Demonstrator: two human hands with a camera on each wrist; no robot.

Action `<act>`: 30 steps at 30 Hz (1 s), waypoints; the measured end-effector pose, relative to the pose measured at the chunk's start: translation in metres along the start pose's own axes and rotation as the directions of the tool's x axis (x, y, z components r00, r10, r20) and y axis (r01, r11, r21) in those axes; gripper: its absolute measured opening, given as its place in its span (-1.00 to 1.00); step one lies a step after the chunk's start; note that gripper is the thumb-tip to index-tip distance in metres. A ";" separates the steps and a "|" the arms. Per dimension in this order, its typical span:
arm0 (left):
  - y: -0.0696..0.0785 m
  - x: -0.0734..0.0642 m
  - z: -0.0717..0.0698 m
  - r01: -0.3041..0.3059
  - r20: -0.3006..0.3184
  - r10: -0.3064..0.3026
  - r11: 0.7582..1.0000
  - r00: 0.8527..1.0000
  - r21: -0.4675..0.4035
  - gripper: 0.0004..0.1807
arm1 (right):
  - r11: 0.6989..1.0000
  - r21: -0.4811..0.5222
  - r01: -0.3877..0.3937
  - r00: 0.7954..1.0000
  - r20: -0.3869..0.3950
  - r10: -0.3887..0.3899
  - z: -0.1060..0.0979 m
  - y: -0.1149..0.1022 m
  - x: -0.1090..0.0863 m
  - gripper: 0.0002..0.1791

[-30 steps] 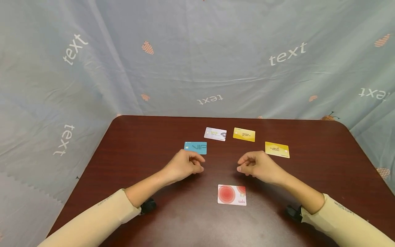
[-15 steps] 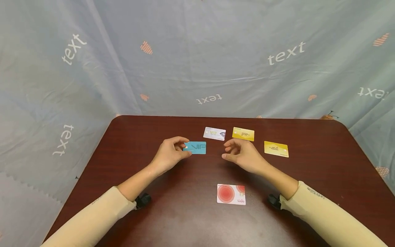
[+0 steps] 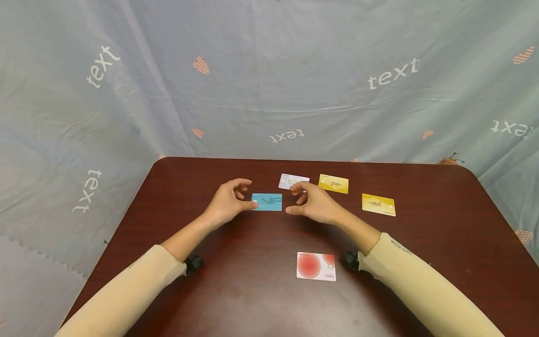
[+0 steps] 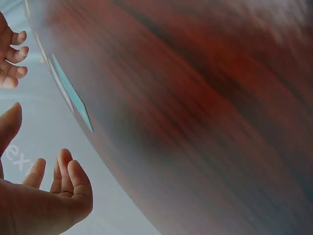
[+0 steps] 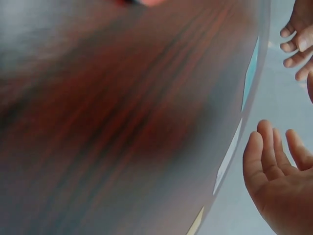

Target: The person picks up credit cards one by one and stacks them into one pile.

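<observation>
A blue VIP card lies flat on the dark wooden table, between my two hands. At its left end is my left hand, fingers loosely bent, the thumb tip overlapping the card's edge in the head view. My right hand hovers just right of the card, thumb and fingers apart with nothing between them. Its fingertips cover part of a white VIP card behind. In the left wrist view the left hand has its fingers spread from the thumb and appears above the table; the right wrist view shows the right hand likewise holding nothing.
Two yellow cards lie farther right, one near the back and one nearer. A white card with red circles lies toward the front. A grey-blue curtain hangs behind the table.
My left hand has moved left and away from me, uncovering the blue card. My right hand has moved left and forward, toward the blue card. The cards stay where they were.
</observation>
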State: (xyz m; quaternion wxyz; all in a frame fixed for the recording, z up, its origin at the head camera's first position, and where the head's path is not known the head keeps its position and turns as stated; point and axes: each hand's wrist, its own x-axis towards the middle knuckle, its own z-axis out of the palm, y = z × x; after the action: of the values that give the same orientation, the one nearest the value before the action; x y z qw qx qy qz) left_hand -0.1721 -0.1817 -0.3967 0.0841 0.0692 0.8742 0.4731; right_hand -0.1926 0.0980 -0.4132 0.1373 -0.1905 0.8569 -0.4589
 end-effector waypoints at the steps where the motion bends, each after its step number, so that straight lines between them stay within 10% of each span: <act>1: 0.000 0.001 0.000 0.006 0.007 -0.006 1.000 1.000 0.002 -0.28 | 1.000 -0.002 -0.006 1.000 0.003 0.006 0.001 0.000 0.003 -0.29; 16: -0.003 0.017 0.006 0.105 0.080 -0.112 0.991 0.990 0.084 -0.22 | 0.999 -0.014 -0.046 0.999 0.024 0.046 0.013 0.004 0.033 -0.33; 30: -0.007 0.028 0.008 0.123 0.118 -0.141 0.982 0.983 0.142 -0.27 | 0.968 -0.237 -0.086 0.990 0.090 0.110 0.021 -0.003 0.046 -0.28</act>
State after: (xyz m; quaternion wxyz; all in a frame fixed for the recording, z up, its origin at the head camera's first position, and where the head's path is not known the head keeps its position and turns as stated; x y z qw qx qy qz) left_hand -0.1976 -0.1734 -0.4097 0.1663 0.0466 0.8994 0.4015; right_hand -0.2242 0.0604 -0.4246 0.1802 -0.1859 0.9049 -0.3378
